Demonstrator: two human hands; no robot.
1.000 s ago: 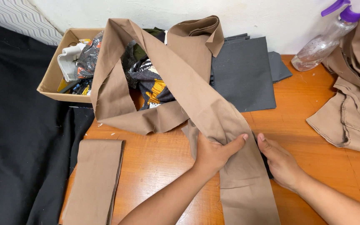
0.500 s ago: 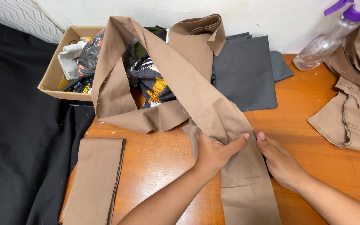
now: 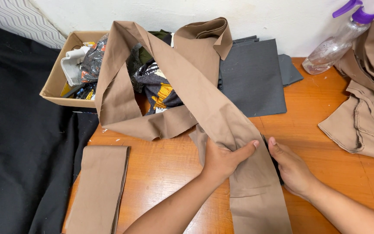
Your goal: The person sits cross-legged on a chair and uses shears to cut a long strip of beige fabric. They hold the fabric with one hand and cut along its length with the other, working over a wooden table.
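A long tan fabric strip [image 3: 195, 86] loops from the cardboard box down across the orange wooden table [image 3: 165, 169] toward me. My left hand [image 3: 224, 158] grips a fold of this strip near the table's middle, thumb on top. My right hand [image 3: 293, 169] rests just to the right, pressing the strip's right edge against the table, with a dark object partly hidden under it. The strip's lower end lies flat and runs off the bottom edge.
A folded tan piece [image 3: 98, 190] lies at the lower left. A cardboard box [image 3: 57, 80] holds mixed cloth scraps. Grey fabric [image 3: 252, 78] lies at the back, a spray bottle [image 3: 338, 41] and a heap of tan garments [image 3: 364, 112] at right. Black cloth [image 3: 18, 143] covers the left.
Both hands stay nearly in place on the strip; the fold under my left hand has shifted only slightly.
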